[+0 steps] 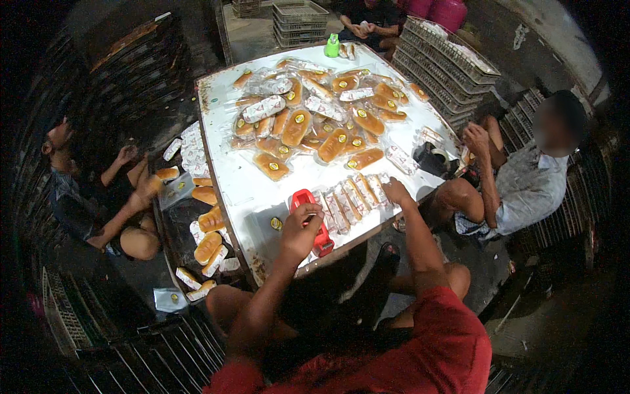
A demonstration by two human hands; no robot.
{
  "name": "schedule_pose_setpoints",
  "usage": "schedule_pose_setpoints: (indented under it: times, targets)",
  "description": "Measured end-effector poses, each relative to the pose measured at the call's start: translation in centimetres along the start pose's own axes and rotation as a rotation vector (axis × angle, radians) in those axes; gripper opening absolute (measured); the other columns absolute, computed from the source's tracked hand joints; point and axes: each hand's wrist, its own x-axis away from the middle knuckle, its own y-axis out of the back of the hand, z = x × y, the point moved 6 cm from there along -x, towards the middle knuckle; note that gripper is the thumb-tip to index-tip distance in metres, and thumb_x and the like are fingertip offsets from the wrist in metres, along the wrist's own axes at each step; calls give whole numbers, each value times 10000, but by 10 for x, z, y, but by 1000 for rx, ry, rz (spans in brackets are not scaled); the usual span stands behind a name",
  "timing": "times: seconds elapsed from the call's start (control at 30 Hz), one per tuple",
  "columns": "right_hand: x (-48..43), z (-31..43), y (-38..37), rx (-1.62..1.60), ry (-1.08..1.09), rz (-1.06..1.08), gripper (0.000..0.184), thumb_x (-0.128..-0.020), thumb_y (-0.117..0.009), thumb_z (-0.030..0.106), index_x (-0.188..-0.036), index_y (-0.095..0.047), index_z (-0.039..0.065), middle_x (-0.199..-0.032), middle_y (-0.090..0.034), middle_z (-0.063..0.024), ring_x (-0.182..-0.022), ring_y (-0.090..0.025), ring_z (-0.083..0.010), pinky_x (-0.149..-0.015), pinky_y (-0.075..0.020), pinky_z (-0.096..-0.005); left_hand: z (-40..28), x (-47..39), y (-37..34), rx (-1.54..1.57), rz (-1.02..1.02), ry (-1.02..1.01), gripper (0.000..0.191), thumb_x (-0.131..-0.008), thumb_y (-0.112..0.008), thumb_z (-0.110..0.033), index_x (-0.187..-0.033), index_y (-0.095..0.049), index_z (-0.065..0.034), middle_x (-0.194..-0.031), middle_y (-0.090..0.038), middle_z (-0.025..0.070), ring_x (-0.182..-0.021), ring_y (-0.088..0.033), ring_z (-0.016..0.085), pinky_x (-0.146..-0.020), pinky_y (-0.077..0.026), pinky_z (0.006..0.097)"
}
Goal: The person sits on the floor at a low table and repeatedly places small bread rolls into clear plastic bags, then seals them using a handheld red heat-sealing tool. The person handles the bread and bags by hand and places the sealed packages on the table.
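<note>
My left hand (300,235) is raised over a red tape dispenser (324,242) near the table's front edge. Its thumb and fingertips come together; whether a small thing is pinched between them is too small to tell. To the right of the dispenser, several bread rolls in clear bags (350,202) stand on edge in a row, printed paper around them. My right hand (397,192) touches the roll at the row's right end with bent fingers, its grip partly hidden. Left of the dispenser lies a flat clear bag with a yellow sticker (276,224).
Bagged rolls (297,127) are heaped across the white table (221,147). A green object (332,46) stands at its far edge, a black tape dispenser (435,160) at its right. Co-workers sit left, right and beyond. Loose rolls (208,246) lie on a lower surface at left; crates (443,69) stand behind.
</note>
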Motion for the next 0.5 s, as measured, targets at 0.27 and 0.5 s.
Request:
schedule_pose_setpoints:
  times: [0.27, 0.5]
  targets:
    - [-82, 76, 7, 368, 291, -250, 395, -886, -536, 114, -1275, -585, 165, -1356, -507, -136, -1340, -399, -346, -1037, -262, -728, 2, -16, 1, -34, 24, -143, 123, -936, -625, -112, -1028, -632, -30, -1015, -653, 54, -919, -624, 137, -824, -507, 277]
    - [-76, 112, 37, 449, 401, -333, 407, -860, -620, 204, -1264, -566, 191, -1351, -475, -123, -1359, -354, -343, -1019, -179, -796, 27, -26, 13, 8, -5, 41, 279, -904, -610, -248, -1070, -669, -33, -1072, -667, 119, -1030, -624, 223, -885, -490, 351]
